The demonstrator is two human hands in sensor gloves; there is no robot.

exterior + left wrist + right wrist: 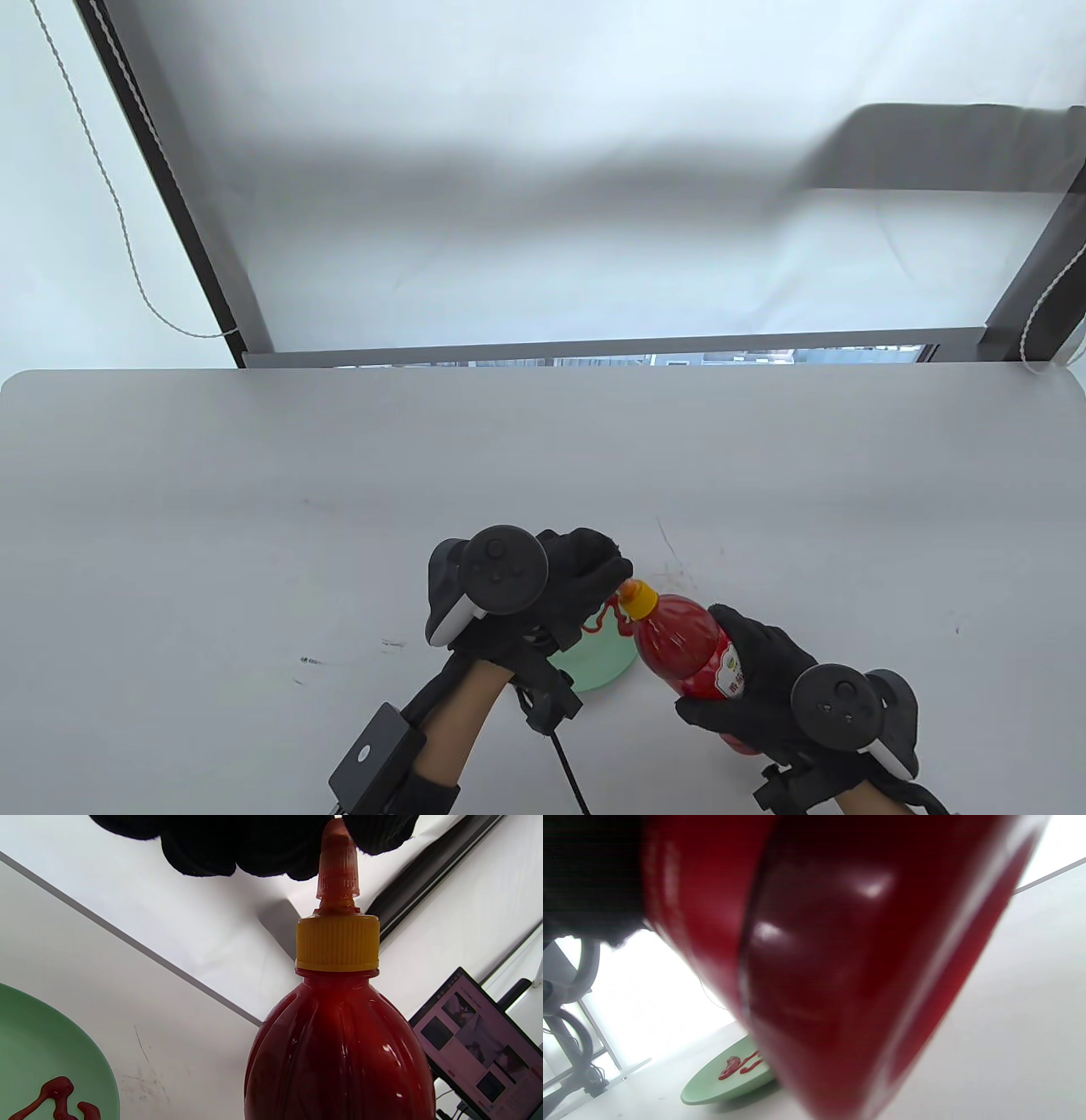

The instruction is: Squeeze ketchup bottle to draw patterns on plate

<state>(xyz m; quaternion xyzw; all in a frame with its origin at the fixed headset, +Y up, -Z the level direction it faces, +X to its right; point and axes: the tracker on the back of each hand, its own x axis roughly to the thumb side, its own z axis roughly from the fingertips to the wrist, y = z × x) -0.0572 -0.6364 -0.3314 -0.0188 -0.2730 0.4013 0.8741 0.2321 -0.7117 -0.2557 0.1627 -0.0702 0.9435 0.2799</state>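
Note:
A red ketchup bottle point(670, 628) with a yellow collar point(337, 942) and a red nozzle cap point(338, 866) is held tilted, nozzle toward the upper left. My right hand point(708, 671) grips its body; the bottle fills the right wrist view point(840, 963). My left hand point(618, 570) pinches the tip of the nozzle cap, seen from below in the left wrist view point(337, 827). A green plate point(607, 662) lies on the table under the left hand, partly hidden by it. Red ketchup squiggles point(604, 615) are on it, also visible in the wrist views point(55, 1094) point(740, 1065).
The white table point(254, 526) carries faint red smears point(674, 560) beyond the bottle and small dark marks point(310, 660) at the left. A window frame point(594, 356) runs behind the far edge. A lit screen point(479, 1043) stands off to the side.

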